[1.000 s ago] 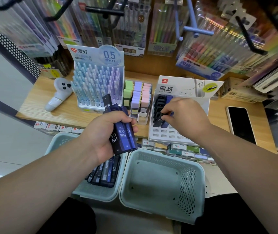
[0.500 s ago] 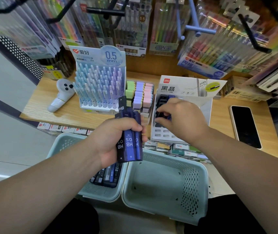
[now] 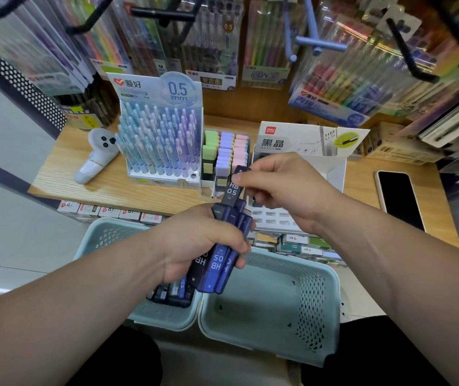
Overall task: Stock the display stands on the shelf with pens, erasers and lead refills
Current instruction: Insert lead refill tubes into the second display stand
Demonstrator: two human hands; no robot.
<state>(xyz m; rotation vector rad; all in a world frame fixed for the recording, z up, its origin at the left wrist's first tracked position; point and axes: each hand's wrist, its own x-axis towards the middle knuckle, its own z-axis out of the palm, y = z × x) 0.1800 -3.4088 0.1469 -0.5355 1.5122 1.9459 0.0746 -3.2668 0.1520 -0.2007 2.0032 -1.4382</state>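
My left hand [image 3: 194, 240] grips a bundle of dark blue HB 0.5 lead refill cases [image 3: 220, 263] above the baskets. My right hand [image 3: 284, 188] pinches the top of one black refill case [image 3: 232, 190] that sticks up out of that bundle. Behind my right hand stands the white lead refill stand [image 3: 303, 140], its slots mostly hidden by the hand. To its left sit the eraser stand [image 3: 225, 154] with green, purple and pink erasers and the 0.5 mm pen stand [image 3: 161, 137] full of pale blue and purple pens.
Two teal baskets sit below the shelf edge: the left basket [image 3: 103, 235] holds more refill cases, the right basket [image 3: 272, 310] shows no goods. A phone [image 3: 398, 199] lies on the wooden shelf [image 3: 105, 185] at right, a white controller [image 3: 94, 154] at left. Packaged pens hang above.
My right hand has left the refill stand and come left to the bundle, where it now pinches one case. My left hand has shifted right and slightly up with the bundle.
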